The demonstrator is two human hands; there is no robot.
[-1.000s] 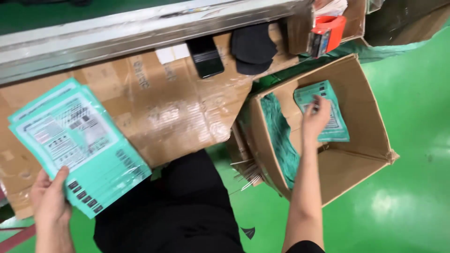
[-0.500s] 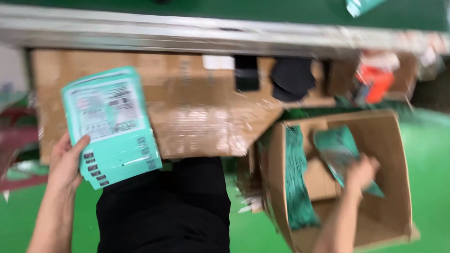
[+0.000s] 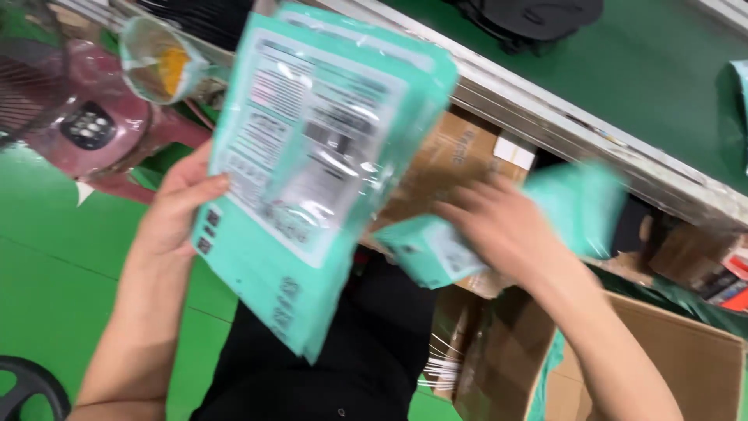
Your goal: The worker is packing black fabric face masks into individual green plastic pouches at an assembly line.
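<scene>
My left hand [image 3: 175, 210] grips the stack of teal pouches [image 3: 319, 164] by its left edge, long axis near upright, top tilted right, while my right hand [image 3: 506, 234] clasps one blurred teal pouch [image 3: 499, 234] lying crosswise above the open cardboard box [image 3: 670, 366].

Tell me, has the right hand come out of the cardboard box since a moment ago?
Yes. The right hand has lifted a teal packet up out of the cardboard box and leftward, toward the stack of packets in the left hand.

Mint-green printed pouches [image 3: 312, 171], brown cardboard box [image 3: 670, 351], green floor [image 3: 62, 265]
</scene>
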